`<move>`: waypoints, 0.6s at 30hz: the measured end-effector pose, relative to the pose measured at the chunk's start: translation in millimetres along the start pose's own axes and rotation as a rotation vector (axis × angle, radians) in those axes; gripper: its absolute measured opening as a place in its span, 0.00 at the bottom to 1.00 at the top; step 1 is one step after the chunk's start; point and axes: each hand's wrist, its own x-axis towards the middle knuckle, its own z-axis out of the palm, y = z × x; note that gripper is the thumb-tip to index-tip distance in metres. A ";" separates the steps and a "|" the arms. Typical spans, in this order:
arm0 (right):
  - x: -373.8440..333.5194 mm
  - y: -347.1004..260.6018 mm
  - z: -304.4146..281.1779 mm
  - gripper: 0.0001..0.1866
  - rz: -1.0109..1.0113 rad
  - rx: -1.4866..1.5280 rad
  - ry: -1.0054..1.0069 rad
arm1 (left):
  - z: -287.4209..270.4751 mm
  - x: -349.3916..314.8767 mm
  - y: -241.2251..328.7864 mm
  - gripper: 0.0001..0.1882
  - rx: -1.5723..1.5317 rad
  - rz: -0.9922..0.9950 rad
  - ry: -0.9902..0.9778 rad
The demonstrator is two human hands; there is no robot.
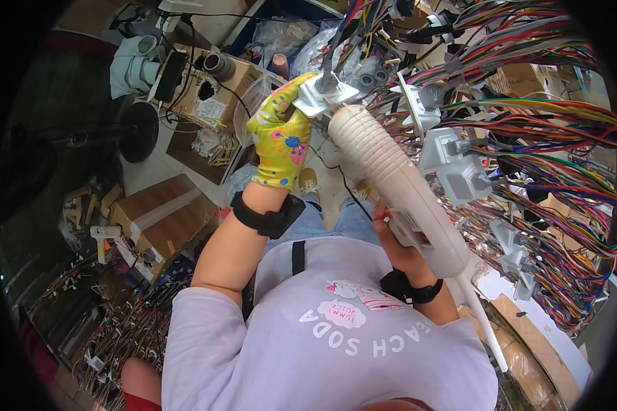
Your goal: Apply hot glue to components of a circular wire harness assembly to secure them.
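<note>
My left hand, in a yellow flowered glove, is closed on a white plastic fitting at the top middle. A dark cable end stands in the middle of that fitting, with a bundle of coloured wires running up from it. My right hand, bare, wraps around the handle of a large off-white glue gun. Its nozzle end points up-left, close by the fitting; whether they touch I cannot tell. Out of the gun's back sticks a long white glue stick. The gun's body hides part of my right fingers.
Thick bundles of coloured wires hang along the right, several ending in similar white fittings. At the left lie a taped cardboard box, a smaller white gun-shaped tool and a heap of wires. A black cord hangs below the gun.
</note>
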 end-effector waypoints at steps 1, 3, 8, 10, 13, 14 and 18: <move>2.3 -2.2 -0.3 0.10 0.000 -0.002 0.000 | 0.4 0.0 0.7 0.15 -0.006 -0.017 -0.001; 6.5 -6.5 0.7 0.11 0.043 0.053 0.016 | 0.6 0.7 -1.7 0.16 -0.026 0.012 -0.002; 4.9 -4.7 2.0 0.12 0.033 0.098 0.065 | 0.2 1.7 2.8 0.16 -0.011 0.029 0.005; 5.7 -5.3 1.4 0.12 0.011 0.063 0.062 | -0.6 2.6 4.0 0.16 0.094 0.072 0.000; 4.9 -2.9 0.4 0.13 0.074 0.172 0.103 | -0.9 3.3 5.0 0.16 -0.019 0.010 -0.002; 4.1 -0.6 -3.5 0.13 0.039 0.074 0.072 | -2.2 3.1 5.1 0.16 -0.020 0.013 -0.002; 0.8 3.2 -6.8 0.14 0.020 0.024 0.035 | -1.8 2.9 6.0 0.16 -0.006 0.008 -0.007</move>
